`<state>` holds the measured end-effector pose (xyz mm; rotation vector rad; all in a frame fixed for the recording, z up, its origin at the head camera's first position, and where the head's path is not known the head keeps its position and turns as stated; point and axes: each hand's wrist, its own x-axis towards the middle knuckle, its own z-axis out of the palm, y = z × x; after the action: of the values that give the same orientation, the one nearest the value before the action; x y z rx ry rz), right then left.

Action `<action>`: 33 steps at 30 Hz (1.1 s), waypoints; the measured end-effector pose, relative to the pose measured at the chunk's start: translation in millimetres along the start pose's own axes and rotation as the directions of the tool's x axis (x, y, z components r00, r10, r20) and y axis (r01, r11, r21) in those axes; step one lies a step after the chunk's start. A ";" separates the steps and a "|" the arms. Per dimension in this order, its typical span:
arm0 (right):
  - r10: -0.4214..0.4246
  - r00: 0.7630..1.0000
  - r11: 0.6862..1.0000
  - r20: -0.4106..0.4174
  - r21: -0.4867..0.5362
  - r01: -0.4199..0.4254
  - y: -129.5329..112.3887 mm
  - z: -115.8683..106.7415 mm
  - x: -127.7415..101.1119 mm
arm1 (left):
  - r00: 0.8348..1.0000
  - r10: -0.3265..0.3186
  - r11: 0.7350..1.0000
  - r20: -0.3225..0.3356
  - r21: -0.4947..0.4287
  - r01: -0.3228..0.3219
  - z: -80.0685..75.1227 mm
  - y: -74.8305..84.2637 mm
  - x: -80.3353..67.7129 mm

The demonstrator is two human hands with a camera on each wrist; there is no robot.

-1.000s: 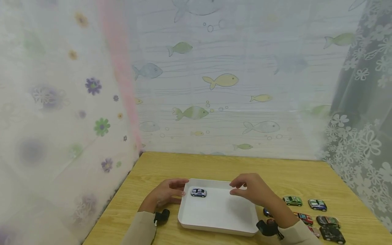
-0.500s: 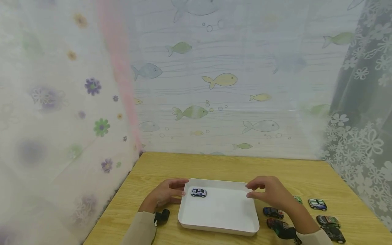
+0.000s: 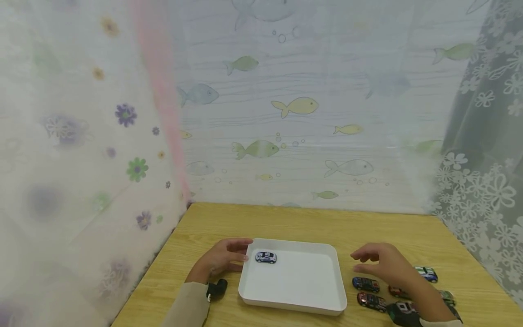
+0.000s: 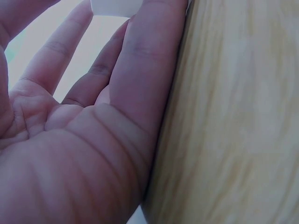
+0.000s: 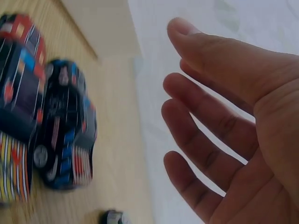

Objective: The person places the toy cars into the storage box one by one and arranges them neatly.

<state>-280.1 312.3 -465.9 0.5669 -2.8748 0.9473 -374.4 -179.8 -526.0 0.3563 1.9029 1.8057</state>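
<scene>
Sorting of toy cars at a tray, seen mid-reach; the white car [image 3: 266, 257] sits inside the tray [image 3: 298, 284], upright on its wheels near the far left corner, and is the only car there; the blue car [image 3: 366, 284] and red car [image 3: 372, 301] stand on the desk [image 3: 229, 218] just beyond the tray's right wall, with the green-striped car [image 3: 426, 273] farther right; more cars lie partly hidden behind the right forearm. The left hand [image 3: 220, 258] rests against the tray's left side, fingers extended and touching it, apparently to steady it rather than to grasp it; the right hand [image 3: 382, 263] is empty, its fingers gently bent and thumb apart, hovering beside the tray above the near cars and touching none in the right wrist view.

The step in hand appears to be a reach between tray and cars, with one car placed and the rest outstanding; which car is the target cannot be told. The next move, as judged from this arrangement, would call for lowering the right hand over a single car, pinching it by its sides without knocking its close neighbours, then lifting it clear of the tray's wall; the left hand need only keep the tray from sliding.
</scene>
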 end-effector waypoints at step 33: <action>-0.016 0.959 0.980 0.282 0.193 -0.040 40.3 -4.5 -6.6 | 1.000 0.005 1.000 -0.020 0.011 -0.005 0.7 2.0 -2.9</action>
<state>-288.8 347.1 -486.0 0.7596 -3.0515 1.2598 -371.8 -180.5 -523.5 0.3483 1.9277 1.8092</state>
